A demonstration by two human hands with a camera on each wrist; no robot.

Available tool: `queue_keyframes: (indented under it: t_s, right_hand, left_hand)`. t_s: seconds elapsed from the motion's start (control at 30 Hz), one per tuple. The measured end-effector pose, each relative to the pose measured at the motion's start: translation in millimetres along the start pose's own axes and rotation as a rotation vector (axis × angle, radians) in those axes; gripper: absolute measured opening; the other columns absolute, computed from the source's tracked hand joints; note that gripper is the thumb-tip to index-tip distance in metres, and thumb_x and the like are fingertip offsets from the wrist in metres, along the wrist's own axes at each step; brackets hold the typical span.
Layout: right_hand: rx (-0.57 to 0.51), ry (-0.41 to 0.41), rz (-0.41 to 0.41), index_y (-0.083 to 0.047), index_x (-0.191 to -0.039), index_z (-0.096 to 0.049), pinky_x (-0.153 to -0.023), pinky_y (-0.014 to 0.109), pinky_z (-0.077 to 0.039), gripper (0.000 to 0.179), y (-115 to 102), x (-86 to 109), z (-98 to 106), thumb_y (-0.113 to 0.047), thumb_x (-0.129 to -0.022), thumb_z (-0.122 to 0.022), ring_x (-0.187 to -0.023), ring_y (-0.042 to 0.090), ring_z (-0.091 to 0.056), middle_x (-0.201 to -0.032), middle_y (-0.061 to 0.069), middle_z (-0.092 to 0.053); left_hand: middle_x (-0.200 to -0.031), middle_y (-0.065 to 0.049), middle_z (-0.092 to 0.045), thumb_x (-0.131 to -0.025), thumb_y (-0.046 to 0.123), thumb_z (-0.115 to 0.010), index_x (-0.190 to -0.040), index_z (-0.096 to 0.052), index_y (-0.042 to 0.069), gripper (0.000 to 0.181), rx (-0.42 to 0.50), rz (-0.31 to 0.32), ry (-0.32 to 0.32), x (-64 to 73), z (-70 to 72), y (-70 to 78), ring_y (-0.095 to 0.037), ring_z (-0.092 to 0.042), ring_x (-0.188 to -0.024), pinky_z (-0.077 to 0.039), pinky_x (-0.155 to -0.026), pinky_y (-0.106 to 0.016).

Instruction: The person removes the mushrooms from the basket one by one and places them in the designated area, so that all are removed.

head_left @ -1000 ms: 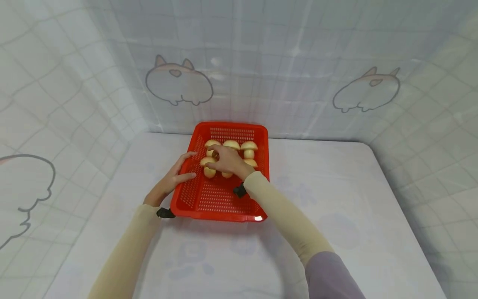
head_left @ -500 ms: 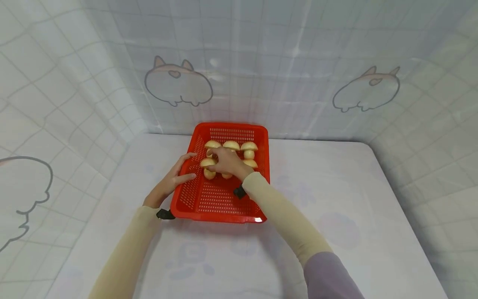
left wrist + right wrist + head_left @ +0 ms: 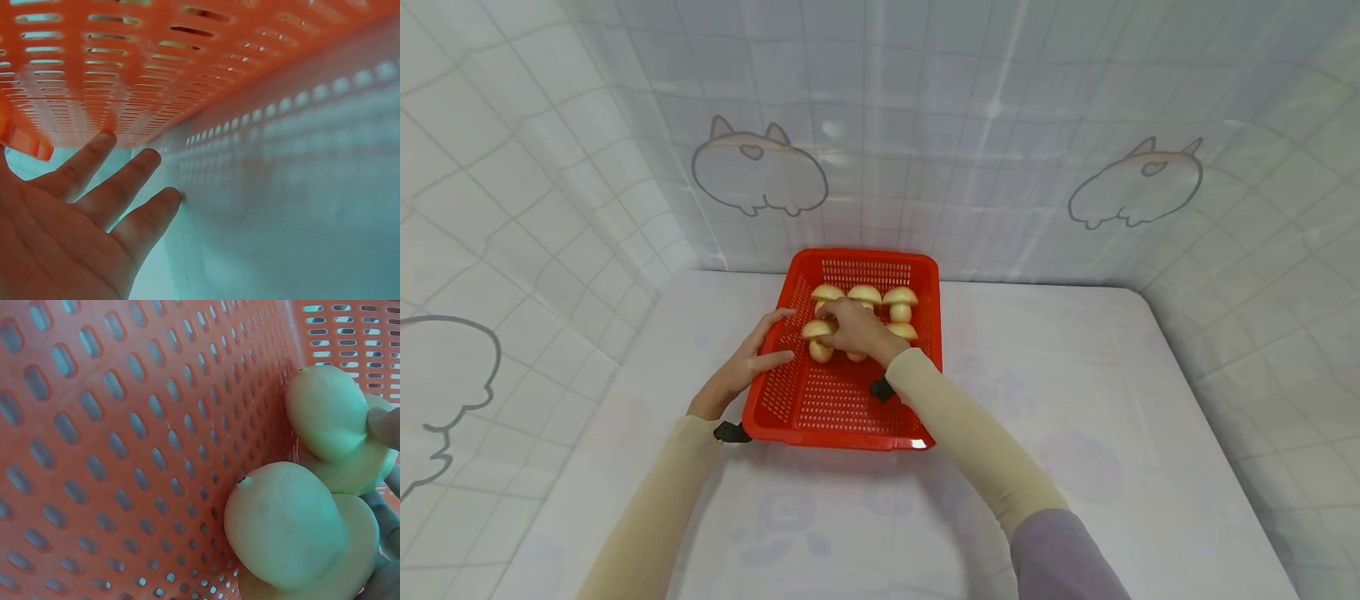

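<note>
A red perforated plastic basket point(image 3: 842, 438) holds pale yellow mushrooms, each with a domed cap and rounded stem, lined up in two rows. My left hand point(image 3: 748, 360) holds the basket's left side, thumb and index finger over the rim. In the left wrist view its other fingers point(image 3: 122, 187) spread below the perforated wall. My right hand point(image 3: 859, 327) reaches inside and pinches the front-left mushroom point(image 3: 821, 351). In the right wrist view a fingertip point(image 3: 381, 425) presses this mushroom point(image 3: 328, 412); the neighbouring mushroom point(image 3: 281, 525) sits nearer the camera. The right hand partly hides the middle mushrooms.
The basket stands on a white cloth-covered table point(image 3: 1052, 392), close to the back wall point(image 3: 970, 208). Pale grid-patterned sheets with cartoon animal drawings point(image 3: 760, 171) enclose the back and sides. Black wrist cameras point(image 3: 732, 431) sit under both wrists.
My right hand's fingers have lowered slightly among the mushrooms and closed in at the front-left one. The left hand, the basket and the mushroom rows look the same.
</note>
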State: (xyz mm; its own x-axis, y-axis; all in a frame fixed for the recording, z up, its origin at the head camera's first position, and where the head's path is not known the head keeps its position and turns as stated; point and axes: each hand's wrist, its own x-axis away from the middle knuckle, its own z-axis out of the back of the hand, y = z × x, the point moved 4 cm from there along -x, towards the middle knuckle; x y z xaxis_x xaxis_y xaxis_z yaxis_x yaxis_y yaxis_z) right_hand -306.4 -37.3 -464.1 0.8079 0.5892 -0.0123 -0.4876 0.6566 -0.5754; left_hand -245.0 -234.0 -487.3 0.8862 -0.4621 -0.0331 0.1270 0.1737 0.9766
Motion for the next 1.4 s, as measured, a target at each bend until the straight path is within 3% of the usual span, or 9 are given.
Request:
queue_keyframes:
  t_s: [0.23,0.4,1.03,1.4]
  right_hand:
    - [-0.087,0.004,0.011,-0.01,-0.135,-0.065,-0.094,0.03,-0.055,0.044,1.4,-0.8,3.6,-0.026,-0.096,-0.075,-0.108,0.017,-0.065,-0.129,0.003,-0.069]
    - [-0.141,0.012,0.015,-0.01,-0.135,-0.065,-0.094,0.031,-0.056,0.043,0.1,-0.3,9.4,-0.025,-0.096,-0.074,-0.112,0.02,-0.066,-0.13,0.003,-0.068]
    - [-0.16,0.067,0.026,-0.011,-0.135,-0.065,-0.094,0.03,-0.053,0.044,-3.4,4.7,27.3,-0.027,-0.096,-0.073,-0.104,0.017,-0.061,-0.129,0.002,-0.067]
    - [-0.243,0.099,-0.009,-0.017,-0.137,-0.064,-0.096,0.03,-0.053,0.044,-7.0,14.5,49.4,-0.029,-0.096,-0.074,-0.114,0.017,-0.061,-0.133,-0.003,-0.064]
  left_hand:
    - [-0.15,-0.023,-0.038,-0.099,0.008,-0.055,-0.161,-0.019,0.017,0.072,-0.018,0.011,0.01,-0.4,2.8,-0.7,-0.046,-0.058,-0.117,-0.061,-0.086,-0.041]
    - [-0.151,-0.023,-0.038,-0.098,0.015,-0.06,-0.162,-0.016,0.018,0.077,-0.02,0.017,0.009,-1.4,4.5,-2.4,-0.05,-0.056,-0.118,-0.061,-0.086,-0.043]
    - [-0.156,-0.02,-0.035,-0.099,0.011,-0.058,-0.166,-0.007,0.026,0.085,0.0,0.015,0.011,-8.5,6.6,-3.4,-0.05,-0.056,-0.122,-0.061,-0.088,-0.045]
    - [-0.152,-0.027,-0.037,-0.099,0.014,-0.06,-0.165,-0.011,0.026,0.083,0.009,0.02,0.009,-10.0,8.2,-8.4,-0.048,-0.058,-0.12,-0.061,-0.087,-0.043]
